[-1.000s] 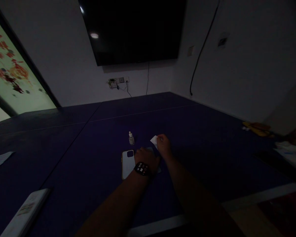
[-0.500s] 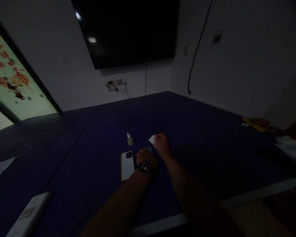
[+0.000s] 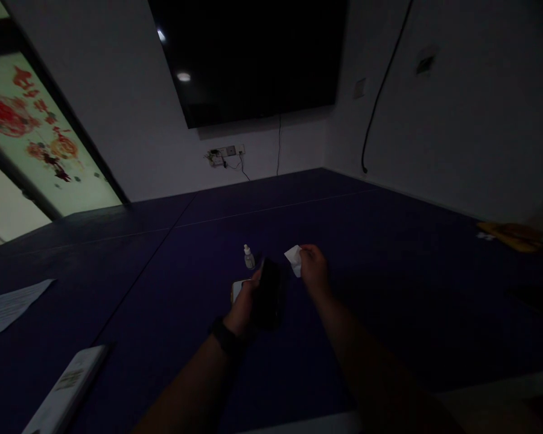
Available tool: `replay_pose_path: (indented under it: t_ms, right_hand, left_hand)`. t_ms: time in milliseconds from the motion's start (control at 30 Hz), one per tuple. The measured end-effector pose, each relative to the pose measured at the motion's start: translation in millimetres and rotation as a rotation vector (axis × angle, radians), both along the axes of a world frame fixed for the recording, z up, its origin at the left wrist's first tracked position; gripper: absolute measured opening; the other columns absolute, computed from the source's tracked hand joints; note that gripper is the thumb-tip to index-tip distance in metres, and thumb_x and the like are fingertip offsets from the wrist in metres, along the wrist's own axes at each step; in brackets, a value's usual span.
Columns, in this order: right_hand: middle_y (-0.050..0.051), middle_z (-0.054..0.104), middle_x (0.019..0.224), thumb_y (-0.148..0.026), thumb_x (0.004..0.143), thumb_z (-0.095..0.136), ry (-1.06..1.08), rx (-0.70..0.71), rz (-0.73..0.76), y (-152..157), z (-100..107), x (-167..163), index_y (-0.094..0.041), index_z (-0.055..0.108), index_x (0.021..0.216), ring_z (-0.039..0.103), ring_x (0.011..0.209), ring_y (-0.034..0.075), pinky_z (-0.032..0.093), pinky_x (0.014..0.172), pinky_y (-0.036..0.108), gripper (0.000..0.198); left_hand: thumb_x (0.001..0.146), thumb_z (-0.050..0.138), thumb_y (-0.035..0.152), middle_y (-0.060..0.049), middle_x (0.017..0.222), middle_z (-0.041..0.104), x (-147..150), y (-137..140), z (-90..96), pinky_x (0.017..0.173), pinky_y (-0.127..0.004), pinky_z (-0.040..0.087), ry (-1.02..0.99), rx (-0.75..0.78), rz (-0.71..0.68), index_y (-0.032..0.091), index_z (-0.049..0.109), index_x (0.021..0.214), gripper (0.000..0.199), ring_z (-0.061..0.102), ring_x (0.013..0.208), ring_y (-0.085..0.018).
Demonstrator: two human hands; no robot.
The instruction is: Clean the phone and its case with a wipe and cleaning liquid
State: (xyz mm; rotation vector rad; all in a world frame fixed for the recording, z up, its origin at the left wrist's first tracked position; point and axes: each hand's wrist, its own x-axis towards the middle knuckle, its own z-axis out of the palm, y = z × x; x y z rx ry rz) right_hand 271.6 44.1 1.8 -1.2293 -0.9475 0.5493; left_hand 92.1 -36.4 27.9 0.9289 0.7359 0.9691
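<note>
My left hand (image 3: 244,304) grips a smartphone (image 3: 268,294) by its left edge, tilted up with a dark face showing. Pinched in the fingers of my right hand (image 3: 314,265) is a small white wipe (image 3: 294,258), held just right of the phone and apart from it. Partly hidden behind my left hand, a light phone case (image 3: 237,290) with a yellowish rim lies on the table. A small dropper bottle (image 3: 249,258) with a white cap stands upright beyond the case.
The dark blue table (image 3: 199,247) reaches to the wall. At the left lie a printed paper sheet (image 3: 13,307) and a long white box (image 3: 66,386). Yellow items (image 3: 516,235) rest at the far right. A large screen (image 3: 253,54) hangs above the wall sockets (image 3: 224,154).
My left hand has turned over and lifted the phone from the table, covering much of the case. My right hand still holds the wipe. The whole view has shifted slightly.
</note>
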Motion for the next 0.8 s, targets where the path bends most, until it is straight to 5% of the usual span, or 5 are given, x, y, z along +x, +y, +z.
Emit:
replay_pose_path:
  t_ms: [233, 400, 533, 667, 800]
  right_hand:
    - [0.004, 0.066, 0.084, -0.042, 0.087, 0.054, -0.101, 0.142, 0.127, -35.1, 8.6, -28.3, -0.021, 0.059, 0.097, 0.064, 0.074, 0.021, 0.05, 0.064, 0.031, 0.024]
    - [0.008, 0.064, 0.098, -0.039, 0.09, 0.058, -0.202, 0.232, 0.077, -51.7, 6.7, -38.3, -0.022, 0.054, 0.107, 0.064, 0.091, 0.023, 0.052, 0.079, 0.038, 0.024]
    - [0.007, 0.064, 0.096, -0.036, 0.096, 0.055, -0.505, 0.403, 0.068, -64.4, 8.4, -44.0, -0.025, 0.054, 0.106, 0.064, 0.089, 0.023, 0.053, 0.077, 0.039, 0.015]
    - [0.006, 0.07, 0.093, -0.029, 0.099, 0.055, -0.9, 0.579, 0.271, -74.9, 18.6, -44.7, -0.025, 0.059, 0.102, 0.065, 0.086, 0.023, 0.052, 0.079, 0.042, 0.006]
    - [0.008, 0.074, 0.107, -0.023, 0.099, 0.054, -1.053, 0.601, 0.475, -76.6, 26.6, -41.6, -0.023, 0.064, 0.112, 0.067, 0.097, 0.023, 0.053, 0.083, 0.042, 0.016]
  left_hand:
    - [0.098, 0.043, 0.05, -0.015, 0.132, 0.064, -32.2, -27.0, -0.5, 0.082, -0.039, 0.055, -0.423, -0.225, -0.029, 0.013, 0.062, 0.133, 0.054, 0.067, 0.097, -0.023]
    - [0.1, 0.042, 0.052, -0.014, 0.121, 0.069, -27.2, -32.3, -7.7, 0.091, -0.051, 0.055, -0.531, -0.245, 0.0, 0.014, 0.064, 0.129, 0.053, 0.068, 0.099, -0.024]
    - [0.1, 0.042, 0.059, -0.015, 0.11, 0.072, -18.1, -35.7, -13.6, 0.089, -0.054, 0.057, -0.545, -0.256, -0.035, 0.011, 0.066, 0.125, 0.059, 0.069, 0.094, -0.025]
    - [0.097, 0.048, 0.059, -0.012, 0.1, 0.073, -14.5, -39.4, -18.4, 0.09, -0.049, 0.057, -0.52, -0.299, 0.011, 0.011, 0.068, 0.113, 0.055, 0.071, 0.093, -0.026]
    - [0.097, 0.051, 0.056, -0.009, 0.093, 0.073, -13.6, -37.5, -20.1, 0.092, -0.049, 0.057, -0.544, -0.359, 0.081, 0.012, 0.067, 0.11, 0.049, 0.072, 0.088, -0.024]
